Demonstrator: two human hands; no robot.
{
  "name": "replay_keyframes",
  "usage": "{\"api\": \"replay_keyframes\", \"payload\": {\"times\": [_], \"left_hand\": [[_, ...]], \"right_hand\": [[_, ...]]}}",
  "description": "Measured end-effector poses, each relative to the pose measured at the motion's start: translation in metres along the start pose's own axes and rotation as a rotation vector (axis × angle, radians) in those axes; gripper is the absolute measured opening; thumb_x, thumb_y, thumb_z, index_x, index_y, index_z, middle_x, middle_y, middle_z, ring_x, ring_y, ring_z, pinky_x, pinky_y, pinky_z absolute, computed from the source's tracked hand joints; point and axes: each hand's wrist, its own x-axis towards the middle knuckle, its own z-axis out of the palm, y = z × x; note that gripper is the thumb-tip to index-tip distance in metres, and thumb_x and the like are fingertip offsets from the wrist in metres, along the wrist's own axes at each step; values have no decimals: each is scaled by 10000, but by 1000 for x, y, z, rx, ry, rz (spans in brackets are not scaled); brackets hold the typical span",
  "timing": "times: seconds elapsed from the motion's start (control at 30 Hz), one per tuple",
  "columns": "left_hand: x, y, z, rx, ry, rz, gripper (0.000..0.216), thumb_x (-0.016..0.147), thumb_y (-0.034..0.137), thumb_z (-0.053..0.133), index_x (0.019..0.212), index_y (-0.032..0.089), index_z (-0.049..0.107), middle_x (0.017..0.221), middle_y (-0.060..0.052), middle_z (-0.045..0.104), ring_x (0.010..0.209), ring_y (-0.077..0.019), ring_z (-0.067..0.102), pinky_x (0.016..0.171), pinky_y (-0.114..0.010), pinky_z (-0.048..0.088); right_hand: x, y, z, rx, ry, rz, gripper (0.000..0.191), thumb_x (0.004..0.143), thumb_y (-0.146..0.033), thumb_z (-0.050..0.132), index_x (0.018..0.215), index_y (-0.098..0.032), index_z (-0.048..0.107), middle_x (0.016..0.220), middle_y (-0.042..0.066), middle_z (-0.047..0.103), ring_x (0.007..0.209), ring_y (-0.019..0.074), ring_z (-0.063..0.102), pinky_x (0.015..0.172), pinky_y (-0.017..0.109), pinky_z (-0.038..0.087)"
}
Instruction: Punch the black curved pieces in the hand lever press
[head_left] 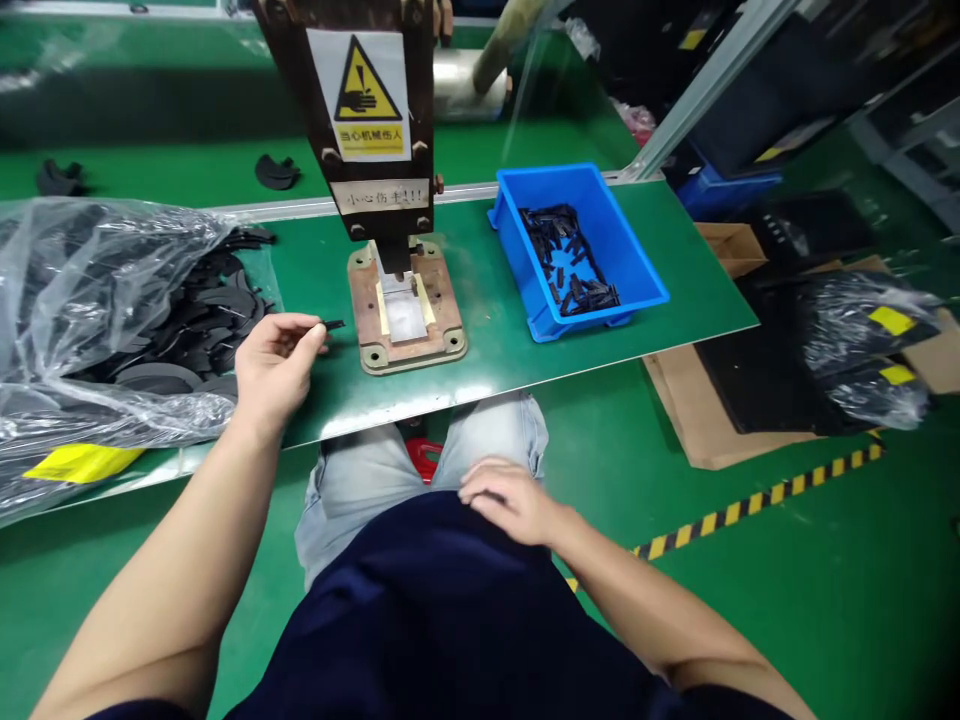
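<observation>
My left hand (281, 360) pinches a small black strip (334, 324) between thumb and fingers. It is over the green table, just left of the press base (367, 320). Above that base stands the dark press head (390, 210), with a metal block (406, 318) under it. Left of my left hand, a clear plastic bag (112, 290) lies open with many curved black pieces (225, 300) in it. My right hand (510, 498) rests at my lap against the dark shirt, its fingers loosely out and apart. A dark gap shows between them.
A blue bin (600, 290) with small black pieces stands right of the press. Two black curved pieces (277, 172) lie on the rear surface. Cardboard and plastic-wrapped goods (862, 340) sit on the floor at right. A warning sign (360, 95) is on the press.
</observation>
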Motion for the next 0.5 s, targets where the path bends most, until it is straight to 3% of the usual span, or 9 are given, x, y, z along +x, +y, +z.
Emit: {"api": "replay_keyframes", "payload": {"times": [0.07, 0.13, 0.23, 0.3, 0.37, 0.43, 0.5], "left_hand": [[-3, -5, -1, -16, 18, -22, 319, 848, 433, 871, 1019, 204, 731, 866, -11, 750, 719, -129, 729, 697, -252, 637], [-5, -8, -1, -31, 26, -38, 328, 840, 438, 878, 1018, 205, 730, 856, -14, 754, 734, -138, 742, 686, -247, 640], [-6, -11, -1, -43, 28, -55, 328, 831, 428, 888, 1012, 203, 733, 853, -19, 760, 738, -136, 745, 683, -238, 639], [-6, -11, -1, -48, 39, -57, 321, 829, 423, 885, 1001, 203, 729, 847, -17, 756, 733, -133, 743, 681, -236, 638], [-5, -11, -1, -47, 51, -54, 318, 831, 424, 875, 996, 201, 722, 841, -16, 749, 725, -132, 742, 676, -236, 636], [-5, -11, -1, -41, 46, -54, 320, 837, 428, 862, 1004, 198, 714, 836, -15, 742, 721, -133, 742, 676, -239, 635], [-5, -11, 0, -37, 38, -48, 324, 841, 430, 852, 1016, 198, 708, 839, -12, 738, 725, -132, 741, 682, -243, 632]], "right_hand": [[9, 9, 21, -21, -128, 27, 312, 949, -562, 684, 972, -275, 806, 860, 11, 799, 842, 152, 753, 860, 322, 653], [25, 24, 30, -71, -157, 84, 372, 967, -587, 651, 1017, -249, 797, 892, 12, 800, 862, 138, 747, 882, 309, 643], [52, 50, 15, -206, -63, 202, 400, 970, -554, 654, 1175, -229, 765, 1126, 88, 798, 1138, 225, 721, 1115, 466, 578], [61, 63, -7, -315, 43, 284, 435, 972, -477, 651, 1321, -224, 708, 1364, 158, 724, 1385, 325, 601, 1279, 640, 397], [59, 71, -28, -419, 148, 360, 501, 964, -403, 632, 1426, -210, 639, 1561, 198, 588, 1555, 404, 420, 1334, 773, 139], [51, 76, -41, -499, 229, 425, 545, 954, -360, 607, 1473, -194, 592, 1668, 199, 470, 1634, 440, 272, 1313, 817, -58], [40, 76, -43, -540, 273, 473, 528, 949, -343, 583, 1455, -192, 599, 1681, 185, 453, 1663, 444, 206, 1298, 819, -129]]}}
